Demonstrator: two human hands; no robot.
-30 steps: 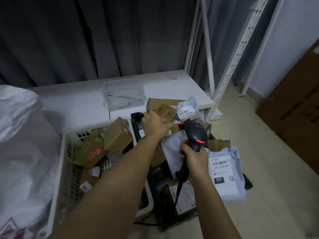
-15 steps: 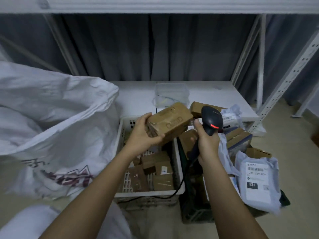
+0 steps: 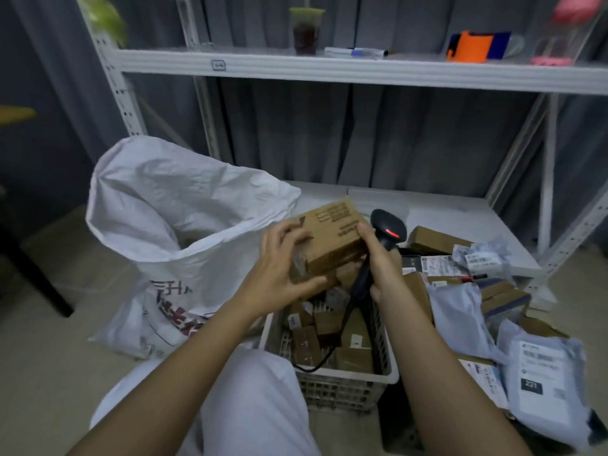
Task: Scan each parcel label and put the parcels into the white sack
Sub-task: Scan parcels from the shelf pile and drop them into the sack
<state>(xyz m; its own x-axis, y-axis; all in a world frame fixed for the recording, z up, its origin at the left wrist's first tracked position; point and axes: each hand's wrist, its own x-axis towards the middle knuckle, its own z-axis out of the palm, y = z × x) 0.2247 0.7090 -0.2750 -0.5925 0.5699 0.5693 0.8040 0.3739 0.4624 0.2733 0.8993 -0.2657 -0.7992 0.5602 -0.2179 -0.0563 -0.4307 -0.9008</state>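
Cardboard parcel (image 3: 332, 238) being gripped by left hand (image 3: 279, 271), right hand (image 3: 381, 261) clutching barcode scanner (image 3: 388, 227), beside white sack (image 3: 184, 225).

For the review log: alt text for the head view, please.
The left hand holds a brown cardboard parcel above a white basket of parcels, while the right hand grips a black barcode scanner beside it. An open white sack stands to the left.

I see a brown cardboard parcel (image 3: 332, 240) held tilted above the white crate (image 3: 345, 386), its printed top face up. The black handheld scanner (image 3: 388, 228) sits just right of it, red light lit. The white sack (image 3: 171, 218) stands open-mouthed at left on the floor.
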